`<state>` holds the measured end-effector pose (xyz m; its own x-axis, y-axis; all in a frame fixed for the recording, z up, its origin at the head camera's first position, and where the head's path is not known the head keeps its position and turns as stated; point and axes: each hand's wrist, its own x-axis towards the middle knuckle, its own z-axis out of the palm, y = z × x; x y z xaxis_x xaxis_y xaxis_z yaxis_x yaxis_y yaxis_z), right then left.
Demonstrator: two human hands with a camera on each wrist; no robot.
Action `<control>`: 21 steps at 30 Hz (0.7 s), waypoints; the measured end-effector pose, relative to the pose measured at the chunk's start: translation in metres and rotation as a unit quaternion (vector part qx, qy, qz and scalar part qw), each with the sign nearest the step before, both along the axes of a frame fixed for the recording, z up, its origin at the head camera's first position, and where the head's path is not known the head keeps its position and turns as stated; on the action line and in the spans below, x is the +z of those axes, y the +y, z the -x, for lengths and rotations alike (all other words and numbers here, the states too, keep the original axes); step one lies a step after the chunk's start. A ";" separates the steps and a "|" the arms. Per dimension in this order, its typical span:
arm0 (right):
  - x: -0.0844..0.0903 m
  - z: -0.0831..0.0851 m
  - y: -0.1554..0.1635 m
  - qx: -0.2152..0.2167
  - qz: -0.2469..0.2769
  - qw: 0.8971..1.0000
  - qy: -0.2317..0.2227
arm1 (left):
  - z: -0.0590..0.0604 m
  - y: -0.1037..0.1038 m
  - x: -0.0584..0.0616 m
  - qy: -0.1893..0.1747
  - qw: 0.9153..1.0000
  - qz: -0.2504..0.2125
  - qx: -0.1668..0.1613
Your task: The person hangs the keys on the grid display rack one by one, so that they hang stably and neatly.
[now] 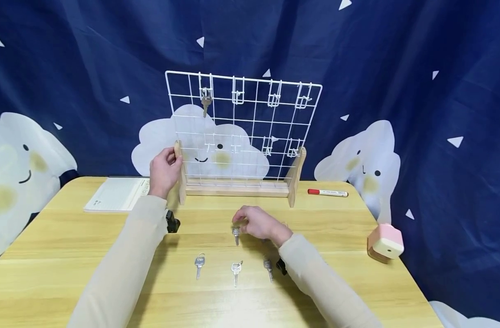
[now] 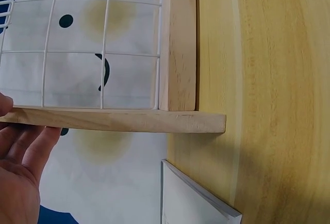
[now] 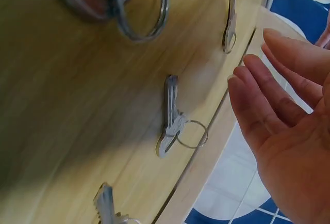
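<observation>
My left hand (image 1: 165, 172) grips the left wooden upright (image 2: 129, 121) of a stand; in the left wrist view the thumb is on one side and the fingers on the other. The stand carries a white wire grid rack (image 1: 255, 120) with several hooks. A key (image 1: 206, 105) hangs from the upper left hook. My right hand (image 1: 259, 222) hovers over the table beside a key with a ring (image 1: 235, 234). Its fingers (image 3: 258, 100) are loosely extended and apart from the ringed key (image 3: 172, 118) in the right wrist view. Several keys lie nearer, including one at the left (image 1: 199, 263).
A notebook (image 1: 114, 195) lies at the table's back left, beside the stand. A red-capped marker (image 1: 327, 192) is at the back right. Near the right edge stands a pink and white box-shaped object (image 1: 385, 241). A dark blue curtain (image 1: 241, 27) hangs behind the table.
</observation>
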<state>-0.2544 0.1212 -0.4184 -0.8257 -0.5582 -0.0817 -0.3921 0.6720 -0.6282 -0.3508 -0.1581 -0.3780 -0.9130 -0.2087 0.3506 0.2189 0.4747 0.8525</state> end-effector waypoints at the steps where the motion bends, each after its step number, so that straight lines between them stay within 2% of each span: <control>1: -0.001 0.000 -0.001 0.002 -0.007 1.000 0.006 | 0.000 0.000 0.000 -0.002 1.000 -0.001 -0.001; 10: -0.009 0.007 -0.007 0.022 -0.067 0.995 0.064 | 0.000 0.000 0.002 0.000 1.000 -0.002 -0.005; 21: -0.014 0.011 -0.008 0.023 -0.066 0.996 0.057 | -0.001 0.001 0.003 -0.001 1.000 -0.003 -0.012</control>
<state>-0.2657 0.1134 -0.4323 -0.8077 -0.5860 -0.0648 -0.4877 0.7257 -0.4852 -0.3499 -0.1571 -0.3751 -0.9183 -0.1895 0.3475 0.2283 0.4634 0.8562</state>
